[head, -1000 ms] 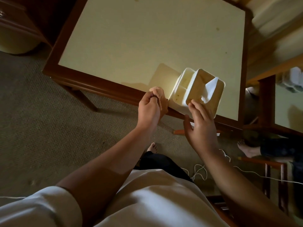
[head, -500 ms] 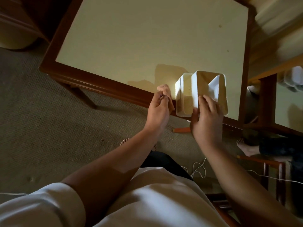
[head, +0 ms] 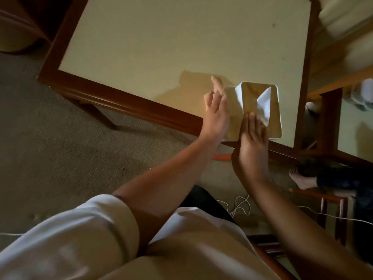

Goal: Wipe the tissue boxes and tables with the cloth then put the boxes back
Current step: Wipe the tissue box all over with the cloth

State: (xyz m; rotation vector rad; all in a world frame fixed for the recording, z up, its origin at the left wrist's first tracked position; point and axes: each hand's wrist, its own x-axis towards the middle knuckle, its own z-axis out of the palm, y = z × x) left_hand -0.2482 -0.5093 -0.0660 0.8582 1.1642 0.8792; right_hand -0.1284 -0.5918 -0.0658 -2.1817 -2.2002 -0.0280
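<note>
A cream tissue box [head: 268,126] with a white tissue [head: 264,102] sticking out of its top lies at the near right corner of the table [head: 161,47], by the wooden rim. My left hand [head: 217,110] lies with straight fingers flat against the box's left side. A pinkish tip of the cloth [head: 215,81] seems to show at its fingertips, blurred, with the rest hidden under the hand. My right hand [head: 252,142] rests on the near top of the box, its straight fingers touching the tissue.
The table has a dark wooden frame [head: 121,102] and stands on carpet [head: 60,148]. A second table [head: 353,128] is to the right. A white cord [head: 240,207], an orange stick [head: 222,157] and another person's bare foot [head: 302,180] are on the floor.
The box was lowered from a tilt to lie flat at the table corner. My left hand opened from a fist around the cloth and moved onto the box's left side.
</note>
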